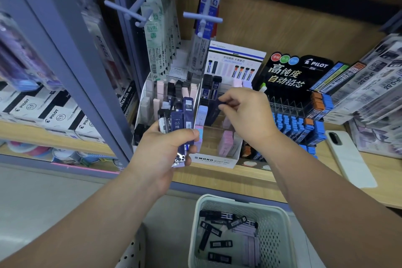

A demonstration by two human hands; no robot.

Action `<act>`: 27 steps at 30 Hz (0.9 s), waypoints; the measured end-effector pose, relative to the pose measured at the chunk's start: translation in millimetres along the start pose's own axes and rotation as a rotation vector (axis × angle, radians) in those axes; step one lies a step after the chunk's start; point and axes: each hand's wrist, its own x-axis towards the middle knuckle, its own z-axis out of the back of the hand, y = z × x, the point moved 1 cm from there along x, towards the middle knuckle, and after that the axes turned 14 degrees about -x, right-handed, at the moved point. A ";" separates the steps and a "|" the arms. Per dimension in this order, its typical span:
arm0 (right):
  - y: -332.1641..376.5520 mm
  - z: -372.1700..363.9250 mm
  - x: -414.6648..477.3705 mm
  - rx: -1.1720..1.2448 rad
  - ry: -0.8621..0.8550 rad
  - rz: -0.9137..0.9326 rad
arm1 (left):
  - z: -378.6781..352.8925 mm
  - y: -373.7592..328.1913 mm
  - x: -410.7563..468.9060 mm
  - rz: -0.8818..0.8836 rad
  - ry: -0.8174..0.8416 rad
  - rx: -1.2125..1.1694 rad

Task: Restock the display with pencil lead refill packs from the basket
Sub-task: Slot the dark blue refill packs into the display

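Dark-blue lead refill packs [177, 123] are being clenched as a bundle in the left hand [162, 150], just before the white display [214, 160]. Right hand [244, 115] is pinching one dark pack [214, 107] over a display compartment. More packs are lying in the basket [276, 224] below.
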 end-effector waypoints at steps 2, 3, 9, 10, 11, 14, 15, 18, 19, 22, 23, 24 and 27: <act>-1.5 -1.2 -1.7 -0.006 -0.011 0.015 | -0.5 0.6 -0.3 -0.002 0.001 0.005; -1.8 -2.8 -2.2 -0.011 -0.020 0.030 | -0.9 0.8 -0.4 -0.003 -0.002 0.006; 1.3 -14.9 -5.2 -0.117 -0.053 0.153 | -3.1 0.5 -1.9 0.007 -0.002 -0.001; 1.6 -15.7 -5.2 -0.133 -0.060 0.161 | -3.2 0.4 -1.9 0.012 0.001 -0.002; 1.6 -16.7 -4.6 -0.149 -0.064 0.161 | -3.1 0.4 -1.8 0.018 0.004 -0.003; 3.4 -15.7 -2.9 -0.190 -0.038 0.134 | -2.6 0.7 -0.8 0.049 0.006 0.000; 3.0 -14.0 -2.9 -0.188 -0.030 0.120 | -2.6 0.7 -0.5 0.062 0.008 0.005; 0.9 2.0 -3.1 -0.006 -0.066 -0.046 | -2.8 1.0 -0.6 0.096 0.026 0.030; 0.9 10.1 -3.2 0.122 -0.072 -0.149 | -3.0 1.3 -0.8 0.107 0.032 0.038; 11.6 32.5 -7.9 0.590 0.117 -0.393 | -4.6 2.4 -1.4 0.142 0.069 0.060; 16.7 36.9 -11.3 0.691 0.234 -0.417 | -5.6 2.8 -1.8 0.152 0.087 0.074; 21.0 39.6 -15.2 0.734 0.336 -0.407 | -6.9 3.1 -2.3 0.159 0.107 0.092; 31.0 41.7 -24.5 0.735 0.446 -0.323 | -10.8 5.2 -2.9 0.166 0.152 0.133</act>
